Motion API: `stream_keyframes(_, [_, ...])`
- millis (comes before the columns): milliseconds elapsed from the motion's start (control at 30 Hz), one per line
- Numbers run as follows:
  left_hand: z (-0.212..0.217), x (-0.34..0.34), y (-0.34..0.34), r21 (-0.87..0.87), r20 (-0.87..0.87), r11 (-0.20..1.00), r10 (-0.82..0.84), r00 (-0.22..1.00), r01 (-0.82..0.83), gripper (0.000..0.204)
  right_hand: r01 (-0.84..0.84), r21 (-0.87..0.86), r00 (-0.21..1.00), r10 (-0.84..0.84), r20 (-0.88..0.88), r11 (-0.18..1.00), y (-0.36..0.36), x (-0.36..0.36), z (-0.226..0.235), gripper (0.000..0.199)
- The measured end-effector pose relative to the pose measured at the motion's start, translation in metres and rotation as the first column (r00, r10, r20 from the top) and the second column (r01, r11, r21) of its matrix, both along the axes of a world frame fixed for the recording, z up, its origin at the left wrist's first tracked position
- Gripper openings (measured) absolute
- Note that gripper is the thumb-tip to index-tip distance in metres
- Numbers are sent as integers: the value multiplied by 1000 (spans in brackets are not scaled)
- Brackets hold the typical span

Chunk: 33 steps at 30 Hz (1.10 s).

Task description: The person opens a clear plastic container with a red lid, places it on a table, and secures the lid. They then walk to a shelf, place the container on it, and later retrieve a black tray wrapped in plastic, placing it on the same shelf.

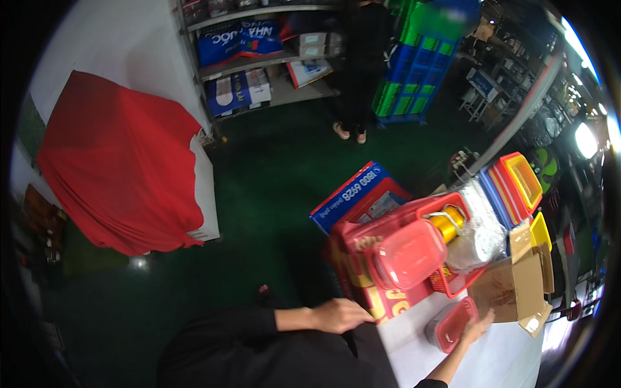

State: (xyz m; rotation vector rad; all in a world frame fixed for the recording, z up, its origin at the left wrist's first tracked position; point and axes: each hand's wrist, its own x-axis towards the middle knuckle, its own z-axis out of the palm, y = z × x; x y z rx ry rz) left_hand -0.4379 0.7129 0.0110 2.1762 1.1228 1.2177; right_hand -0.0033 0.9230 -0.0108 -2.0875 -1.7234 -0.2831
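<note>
A small clear plastic food container with a red lid (455,324) stands on the white tabletop (414,346). My right hand (476,328) is beside it, thumb near the lid's right edge and fingers stretched apart toward an open cardboard box (515,289). At the table's left edge, my left hand (339,315) is closed, its fingertips by the corner of a red and yellow printed package (391,304). What those fingers hold, if anything, cannot be made out. Beyond it sits a larger red-lidded container (411,255).
Behind lie a red basket (453,284), a yellow roll (446,224), plastic-wrapped goods (477,246) and stacked colored baskets (514,187). A blue-red box (359,197) is past the table. A red cloth (123,168) covers something left. Another person (363,71) stands near shelves (291,94).
</note>
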Motion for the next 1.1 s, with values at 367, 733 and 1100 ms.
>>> stream_keyframes(367, [35, -341, -90, -341, 126, 578, 810, 573, -742, 18, -228, 839, 973, 90, 212, 494, -76, -309, 214, 34])
stream_keyframes(733, [75, -462, 101, 122, 119, 961, 235, 965, -249, 30, -305, 860, 874, 480, 80, 410, 83, -627, 179, 27])
stream_keyframes(1100, [20, -766, 230, -376, 105, 347, 937, 332, -859, 17, -879, 477, -86, 986, -143, -7, 272, -1056, 156, 40])
